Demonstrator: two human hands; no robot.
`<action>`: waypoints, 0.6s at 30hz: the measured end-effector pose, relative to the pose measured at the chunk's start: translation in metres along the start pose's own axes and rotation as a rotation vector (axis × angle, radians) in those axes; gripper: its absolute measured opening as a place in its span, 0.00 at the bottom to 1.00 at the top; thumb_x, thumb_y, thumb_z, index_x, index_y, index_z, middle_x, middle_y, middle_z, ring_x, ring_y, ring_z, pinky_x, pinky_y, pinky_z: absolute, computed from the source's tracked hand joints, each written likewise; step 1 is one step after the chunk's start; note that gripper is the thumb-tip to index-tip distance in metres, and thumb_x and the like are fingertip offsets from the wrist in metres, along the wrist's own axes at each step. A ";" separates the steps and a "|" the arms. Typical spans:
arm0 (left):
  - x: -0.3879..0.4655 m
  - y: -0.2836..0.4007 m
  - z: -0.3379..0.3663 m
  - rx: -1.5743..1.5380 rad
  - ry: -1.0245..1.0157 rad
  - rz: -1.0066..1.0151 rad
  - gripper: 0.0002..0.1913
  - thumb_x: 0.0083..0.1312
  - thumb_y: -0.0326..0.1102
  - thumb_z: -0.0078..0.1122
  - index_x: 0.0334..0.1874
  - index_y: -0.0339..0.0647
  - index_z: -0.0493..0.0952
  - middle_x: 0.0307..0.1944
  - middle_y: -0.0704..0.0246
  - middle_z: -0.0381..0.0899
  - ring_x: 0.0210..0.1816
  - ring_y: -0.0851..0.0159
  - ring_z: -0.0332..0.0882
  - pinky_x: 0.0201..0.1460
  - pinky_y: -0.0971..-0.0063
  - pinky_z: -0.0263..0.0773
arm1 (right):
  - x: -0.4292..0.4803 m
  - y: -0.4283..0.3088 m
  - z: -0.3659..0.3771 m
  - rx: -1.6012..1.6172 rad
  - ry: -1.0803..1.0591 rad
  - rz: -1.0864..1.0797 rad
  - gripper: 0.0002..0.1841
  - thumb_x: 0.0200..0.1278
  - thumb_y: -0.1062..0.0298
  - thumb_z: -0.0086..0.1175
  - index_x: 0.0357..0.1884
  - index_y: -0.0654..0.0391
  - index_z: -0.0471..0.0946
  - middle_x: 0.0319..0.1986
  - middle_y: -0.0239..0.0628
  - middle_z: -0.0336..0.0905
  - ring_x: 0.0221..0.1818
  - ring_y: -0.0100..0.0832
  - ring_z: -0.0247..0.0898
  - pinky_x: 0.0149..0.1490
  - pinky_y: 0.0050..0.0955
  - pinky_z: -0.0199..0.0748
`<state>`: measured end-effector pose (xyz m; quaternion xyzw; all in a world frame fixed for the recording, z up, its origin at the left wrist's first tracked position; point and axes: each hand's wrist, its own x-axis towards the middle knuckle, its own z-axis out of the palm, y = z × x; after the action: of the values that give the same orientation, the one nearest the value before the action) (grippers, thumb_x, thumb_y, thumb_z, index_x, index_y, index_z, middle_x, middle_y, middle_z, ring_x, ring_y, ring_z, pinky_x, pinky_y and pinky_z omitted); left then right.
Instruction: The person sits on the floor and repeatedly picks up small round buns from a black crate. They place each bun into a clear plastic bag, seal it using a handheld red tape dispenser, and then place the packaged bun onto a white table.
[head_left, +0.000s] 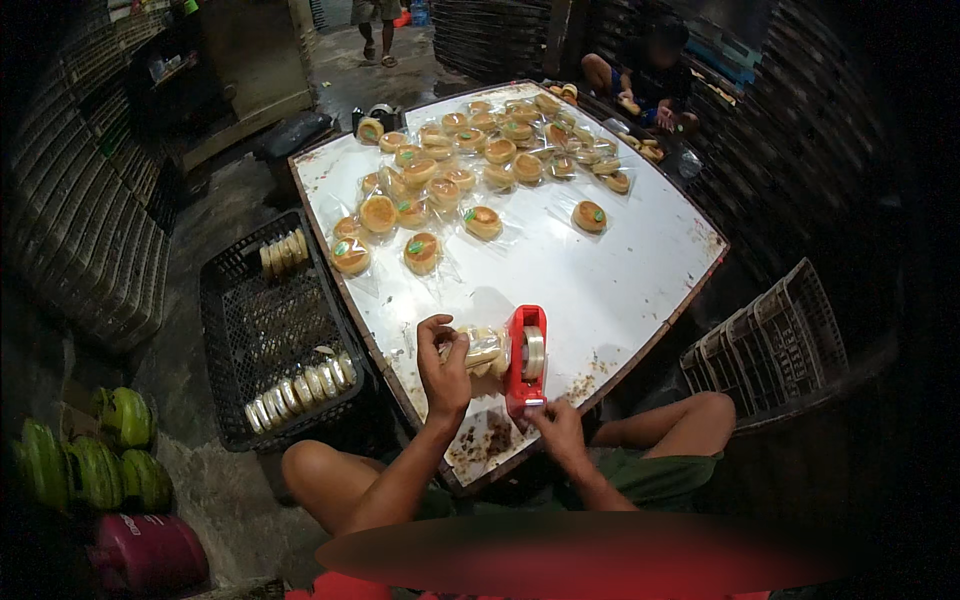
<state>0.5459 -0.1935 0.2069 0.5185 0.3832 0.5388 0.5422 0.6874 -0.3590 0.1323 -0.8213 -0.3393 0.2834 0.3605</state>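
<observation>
My left hand (445, 379) is at the near left part of the white tabletop (600, 292), thumb and fingers curled around the left end of a clear-bagged bun (484, 351). More pale buns lie against it, partly covered by plastic and fingers. Just right of them stands a red tape dispenser (514, 360) with a roll of clear tape (533, 352). My right hand (561, 435) has its fingertips at the dispenser's near cutter end. Whether they pinch the tape is too small to tell. Several bagged round buns (422, 253), some with green labels, spread over the far half.
A black plastic crate (281, 330) with rows of wrapped buns stands left of the table. Gas cylinders (150, 551) are at lower left. A tilted crate (765, 337) is at right. Another person (652, 75) sits at back right; someone's legs (379, 34) show behind.
</observation>
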 end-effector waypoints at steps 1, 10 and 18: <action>0.000 -0.001 -0.002 0.017 0.008 0.011 0.14 0.65 0.26 0.54 0.53 0.36 0.71 0.39 0.67 0.71 0.43 0.68 0.69 0.53 0.72 0.66 | -0.007 -0.005 -0.005 -0.040 -0.004 -0.003 0.20 0.57 0.53 0.68 0.32 0.65 0.84 0.28 0.45 0.80 0.33 0.39 0.77 0.41 0.36 0.72; -0.017 0.001 -0.002 0.110 -0.129 0.095 0.13 0.68 0.30 0.53 0.52 0.34 0.72 0.39 0.62 0.74 0.44 0.62 0.73 0.50 0.68 0.69 | 0.024 -0.101 -0.009 0.501 -0.088 -0.544 0.09 0.60 0.68 0.65 0.38 0.61 0.81 0.42 0.39 0.76 0.48 0.33 0.74 0.54 0.33 0.72; 0.000 0.008 -0.031 0.007 -0.192 0.098 0.14 0.68 0.29 0.52 0.54 0.35 0.68 0.39 0.67 0.72 0.45 0.69 0.71 0.52 0.73 0.67 | 0.038 -0.140 0.007 0.195 -0.090 -0.719 0.16 0.57 0.65 0.66 0.45 0.61 0.79 0.44 0.42 0.77 0.49 0.40 0.74 0.56 0.35 0.70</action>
<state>0.5141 -0.1902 0.2090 0.5879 0.3056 0.5112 0.5474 0.6561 -0.2557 0.2296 -0.5983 -0.5927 0.2055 0.4984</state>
